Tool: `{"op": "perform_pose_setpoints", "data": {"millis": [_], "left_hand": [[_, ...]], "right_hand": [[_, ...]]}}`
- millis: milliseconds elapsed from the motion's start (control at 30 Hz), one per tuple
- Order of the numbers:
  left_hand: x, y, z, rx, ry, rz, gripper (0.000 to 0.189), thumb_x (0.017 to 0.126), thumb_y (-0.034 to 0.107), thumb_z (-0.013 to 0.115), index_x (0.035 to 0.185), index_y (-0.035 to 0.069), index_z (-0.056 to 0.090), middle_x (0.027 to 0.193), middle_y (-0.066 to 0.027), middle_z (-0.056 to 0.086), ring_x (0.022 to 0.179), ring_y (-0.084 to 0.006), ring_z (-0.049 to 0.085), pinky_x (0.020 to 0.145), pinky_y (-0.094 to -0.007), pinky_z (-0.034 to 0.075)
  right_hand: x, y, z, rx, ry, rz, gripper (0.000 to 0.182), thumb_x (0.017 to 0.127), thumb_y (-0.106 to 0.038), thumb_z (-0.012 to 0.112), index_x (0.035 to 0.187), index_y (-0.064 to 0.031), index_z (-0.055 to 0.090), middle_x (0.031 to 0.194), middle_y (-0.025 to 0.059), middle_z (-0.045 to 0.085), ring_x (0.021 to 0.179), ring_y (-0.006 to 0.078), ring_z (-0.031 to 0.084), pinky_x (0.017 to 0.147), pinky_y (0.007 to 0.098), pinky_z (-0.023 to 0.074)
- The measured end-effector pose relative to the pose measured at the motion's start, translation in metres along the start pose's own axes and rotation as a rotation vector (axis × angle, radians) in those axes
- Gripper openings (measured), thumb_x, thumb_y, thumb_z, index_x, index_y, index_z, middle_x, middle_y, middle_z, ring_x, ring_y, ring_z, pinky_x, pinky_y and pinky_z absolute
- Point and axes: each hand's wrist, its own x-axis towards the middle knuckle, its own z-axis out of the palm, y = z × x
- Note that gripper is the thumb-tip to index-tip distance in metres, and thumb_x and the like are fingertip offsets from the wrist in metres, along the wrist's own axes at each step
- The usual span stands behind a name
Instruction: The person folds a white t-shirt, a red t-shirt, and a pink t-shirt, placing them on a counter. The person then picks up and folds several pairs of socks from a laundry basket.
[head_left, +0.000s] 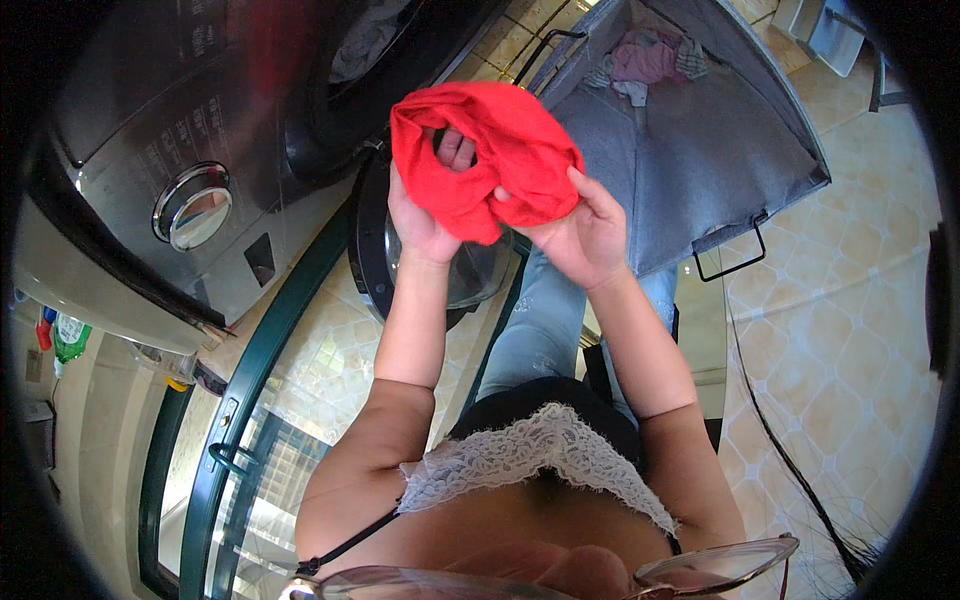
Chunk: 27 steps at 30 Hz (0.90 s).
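Observation:
Both hands hold up a bright red cloth garment (525, 127), its shape bunched into loops. My left hand (424, 221) is under and inside its left part, and some fingers show through an opening in the fabric. At the garment's lower right edge, my right hand (585, 225) grips the fabric between thumb and fingers. Behind and to the right stands a grey fabric laundry basket (720, 157) with black wire handles, holding a small heap of pink and striped clothes (649, 61). Light-coloured laundry (365, 41) shows inside the open washing machine.
The front-loading washing machine (255, 97) fills the upper left, its round door (367, 247) swung open beside my left forearm. A green-framed glass door (277, 292) stands at the left. A green bottle (71, 337) is at the far left, and a white plastic container (821, 34) at the upper right.

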Motion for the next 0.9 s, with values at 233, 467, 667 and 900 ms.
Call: {"op": "perform_pose_setpoints", "data": {"millis": [233, 467, 667, 900], "left_hand": [[-0.011, 0.001, 0.019, 0.215, 0.086, 0.055, 0.049, 0.095, 0.041, 0.033, 0.137, 0.015, 0.038, 0.140, -0.0106, 0.040, 0.131, -0.0316, 0.034, 0.107, -0.0571, 0.024], [-0.024, -0.006, 0.038, 0.411, 0.048, 0.061, 0.052, 0.096, 0.040, 0.035, 0.136, 0.008, 0.037, 0.135, -0.0126, 0.044, 0.128, -0.0315, 0.037, 0.107, -0.0521, 0.026], [-0.037, -0.003, 0.045, 0.484, 0.059, 0.087, 0.050, 0.096, 0.039, 0.036, 0.135, 0.007, 0.038, 0.135, -0.0116, 0.044, 0.127, -0.0293, 0.039, 0.107, -0.0521, 0.027], [-0.048, 0.011, 0.044, 0.338, 0.080, 0.049, 0.044, 0.095, 0.039, 0.037, 0.119, 0.007, 0.055, 0.126, -0.0096, 0.054, 0.124, -0.0266, 0.043, 0.105, -0.0559, 0.027]], "right_hand": [[0.003, -0.010, -0.006, 0.156, 0.038, -0.129, 0.052, 0.096, -0.035, 0.034, 0.139, -0.0051, 0.029, 0.144, 0.0149, 0.033, 0.133, 0.0334, 0.031, 0.109, 0.0522, 0.0214], [-0.009, -0.013, -0.005, 0.173, -0.021, -0.114, 0.053, 0.096, -0.037, 0.032, 0.140, -0.0074, 0.029, 0.146, 0.0143, 0.030, 0.135, 0.0343, 0.027, 0.109, 0.0545, 0.0176], [-0.014, -0.003, 0.008, 0.181, 0.002, -0.088, 0.051, 0.095, -0.039, 0.036, 0.136, -0.0086, 0.036, 0.139, 0.0130, 0.040, 0.128, 0.0331, 0.038, 0.106, 0.0548, 0.0266], [-0.016, 0.002, 0.014, 0.143, 0.039, -0.155, 0.047, 0.095, -0.039, 0.039, 0.130, -0.0072, 0.044, 0.134, 0.0118, 0.046, 0.122, 0.0306, 0.044, 0.105, 0.0485, 0.0314]]}}
